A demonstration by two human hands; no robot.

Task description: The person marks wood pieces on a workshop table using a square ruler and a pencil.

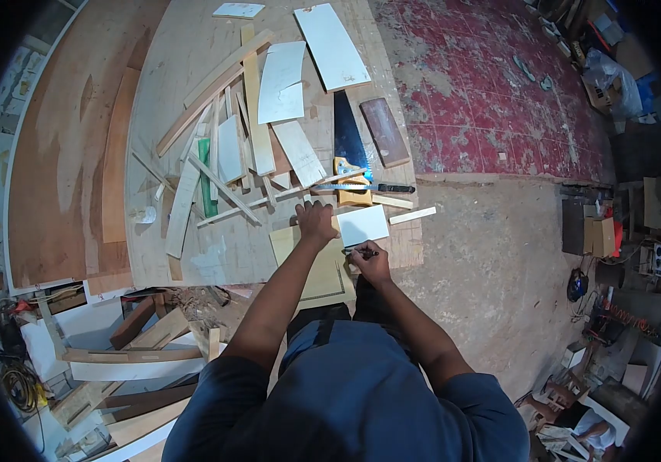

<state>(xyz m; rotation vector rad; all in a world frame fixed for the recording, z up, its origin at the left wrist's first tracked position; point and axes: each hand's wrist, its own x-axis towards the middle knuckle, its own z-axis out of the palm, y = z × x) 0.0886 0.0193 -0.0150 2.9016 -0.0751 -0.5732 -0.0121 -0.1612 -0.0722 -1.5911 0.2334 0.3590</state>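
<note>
My left hand [317, 223] lies palm down with its fingers apart on a pale yellowish board [290, 245] at the table's near edge. A small wood piece [307, 198] shows just beyond its fingertips. My right hand [372, 263] is closed round a dark pen [362, 252], its tip close to the edge where the yellowish board meets a white board piece [366, 229]. A dark L-shaped mark or line shows on the lower right of the yellowish board. Past the white piece lies a handsaw [350, 135] with a yellow handle.
The plywood table [215, 254] carries several wood strips [215, 189], white panels [332, 46], a green tube-like piece [206, 177], a brown block [384, 132] and a black-handled tool [396, 188]. Offcuts [134, 354] are piled at lower left. Concrete floor [484, 262] stretches to the right.
</note>
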